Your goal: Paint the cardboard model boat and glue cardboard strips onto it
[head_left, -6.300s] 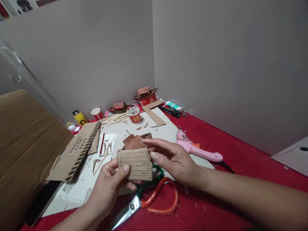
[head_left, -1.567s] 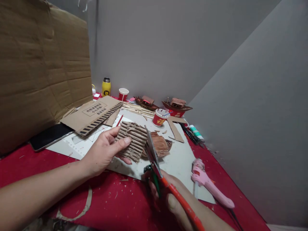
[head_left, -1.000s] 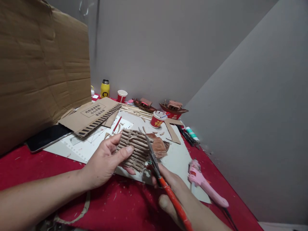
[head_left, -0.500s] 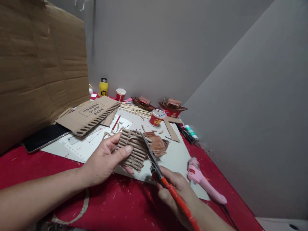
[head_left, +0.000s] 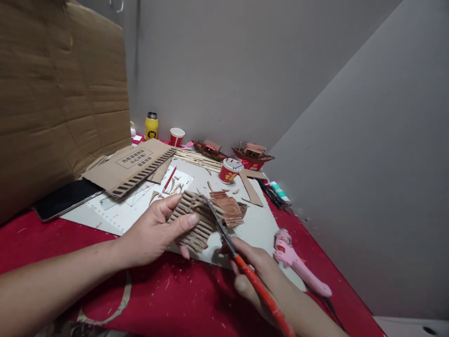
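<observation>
My left hand pinches a piece of corrugated cardboard, thumb on top and fingers beneath, its ridged side facing up. My right hand is wrapped round a pair of scissors with red-orange handles. The scissor blades lie along the right side of the cardboard, pointing away from me; whether they are fully closed is hard to see. Just behind the cardboard rests a brown-painted corrugated piece, partly hidden by the blades.
A pink glue gun lies at the right. Behind stand a red paper cup, two model boats and a yellow bottle. At the left are a printed cardboard sheet, a dark tablet and a large cardboard box.
The corrugated cardboard has turned slightly in my left hand, its near edge tilting down. The scissors and my right hand have shifted a little relative to it.
</observation>
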Available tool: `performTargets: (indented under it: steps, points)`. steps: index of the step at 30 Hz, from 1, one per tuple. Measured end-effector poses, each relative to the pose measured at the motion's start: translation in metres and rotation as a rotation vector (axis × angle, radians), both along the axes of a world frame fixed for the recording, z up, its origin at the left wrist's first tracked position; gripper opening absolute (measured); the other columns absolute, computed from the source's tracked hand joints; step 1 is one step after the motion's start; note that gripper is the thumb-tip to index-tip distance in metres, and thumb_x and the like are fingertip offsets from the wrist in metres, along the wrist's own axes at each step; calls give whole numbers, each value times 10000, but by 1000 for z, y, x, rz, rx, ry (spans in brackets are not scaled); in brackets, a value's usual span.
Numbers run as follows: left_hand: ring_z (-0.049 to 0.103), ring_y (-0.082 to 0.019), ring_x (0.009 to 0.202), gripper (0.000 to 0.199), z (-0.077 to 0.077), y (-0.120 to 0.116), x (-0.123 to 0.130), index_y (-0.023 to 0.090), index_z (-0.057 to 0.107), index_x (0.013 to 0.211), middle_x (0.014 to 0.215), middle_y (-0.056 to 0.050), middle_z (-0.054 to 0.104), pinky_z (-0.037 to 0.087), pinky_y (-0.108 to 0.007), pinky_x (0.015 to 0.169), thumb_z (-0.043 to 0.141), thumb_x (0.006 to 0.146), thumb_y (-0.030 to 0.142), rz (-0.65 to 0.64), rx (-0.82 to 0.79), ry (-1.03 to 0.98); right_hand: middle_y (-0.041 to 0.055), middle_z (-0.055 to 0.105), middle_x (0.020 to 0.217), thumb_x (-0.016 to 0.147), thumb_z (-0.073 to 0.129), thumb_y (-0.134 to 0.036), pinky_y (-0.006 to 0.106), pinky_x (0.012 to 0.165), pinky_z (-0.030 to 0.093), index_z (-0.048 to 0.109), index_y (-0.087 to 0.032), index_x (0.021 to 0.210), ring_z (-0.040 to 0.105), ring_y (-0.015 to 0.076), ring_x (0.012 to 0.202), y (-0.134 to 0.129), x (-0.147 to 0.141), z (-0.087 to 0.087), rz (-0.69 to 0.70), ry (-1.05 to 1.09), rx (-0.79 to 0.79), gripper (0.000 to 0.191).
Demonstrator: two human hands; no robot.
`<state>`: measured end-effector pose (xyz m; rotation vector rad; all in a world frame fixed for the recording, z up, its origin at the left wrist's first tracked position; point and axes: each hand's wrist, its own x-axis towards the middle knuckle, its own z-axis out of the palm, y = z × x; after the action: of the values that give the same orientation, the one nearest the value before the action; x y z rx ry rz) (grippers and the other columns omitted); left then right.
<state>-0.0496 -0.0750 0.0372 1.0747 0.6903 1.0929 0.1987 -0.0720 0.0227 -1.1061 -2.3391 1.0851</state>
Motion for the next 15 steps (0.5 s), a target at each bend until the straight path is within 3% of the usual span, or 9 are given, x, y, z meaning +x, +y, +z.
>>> performTargets:
  steps: [6,11,15]
  points:
    - [635,-96,566,251,3,6,-9,159,666,994,730,-5,691,568,-173,505,714,874,375,-151,16,96,-6,519,701,849,508,-739,279,587,377,547,-229,939,401,170,611,1,2,2,-5,-36,48,519]
    - [619,-88,551,254,7,8,-15,148,673,1046,726,-21,693,550,-160,509,681,902,357,-227,-3,136,-53,406,650,861,557,-683,251,536,302,534,-216,886,308,127,580,-3,7,-6,2,8,-44,468]
    - [626,-101,564,228,11,6,-14,151,686,1023,731,-26,696,560,-178,517,681,901,343,-213,16,119,-64,351,646,878,539,-679,241,519,285,489,-215,840,272,115,579,-4,10,-16,20,86,-95,469]
